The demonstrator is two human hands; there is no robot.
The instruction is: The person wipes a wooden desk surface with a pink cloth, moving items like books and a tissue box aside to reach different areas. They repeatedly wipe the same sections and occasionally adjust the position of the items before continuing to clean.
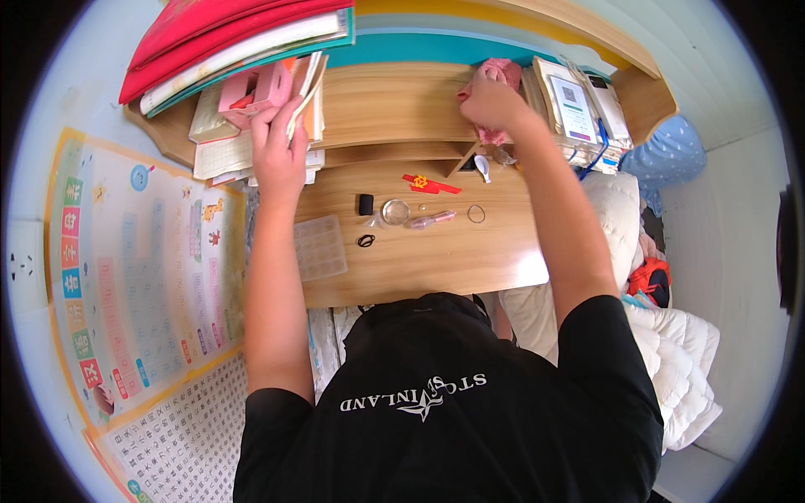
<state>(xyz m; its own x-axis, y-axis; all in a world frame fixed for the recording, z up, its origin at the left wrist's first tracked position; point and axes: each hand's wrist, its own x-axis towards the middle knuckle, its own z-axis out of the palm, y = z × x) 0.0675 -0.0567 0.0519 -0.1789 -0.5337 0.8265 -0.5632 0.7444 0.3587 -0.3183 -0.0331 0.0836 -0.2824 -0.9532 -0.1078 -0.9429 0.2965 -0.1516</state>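
Observation:
My right hand (pixel 494 104) presses a bunched pink cloth (pixel 503 68) onto the wooden shelf (pixel 396 100), close to the stack of books on the right. Over on the left shelf, my left hand (pixel 280 141) grips the edge of a thin booklet (pixel 309 94), thumb on one side and fingers on the other. Under and beside that hand lie stacked books and papers (pixel 220 157). A pink box (pixel 261 91) with a red item in it rests on the stack, just past my left fingers.
Red folded fabric (pixel 220 38) lies over books at upper left. On the desk (pixel 427 270) are a clear compartment tray (pixel 321 246), a round clear container (pixel 395 212), black hair ties (pixel 365 241), a red ribbon (pixel 434 185) and a white spoon (pixel 482 168). White bedding (pixel 673 364) lies right.

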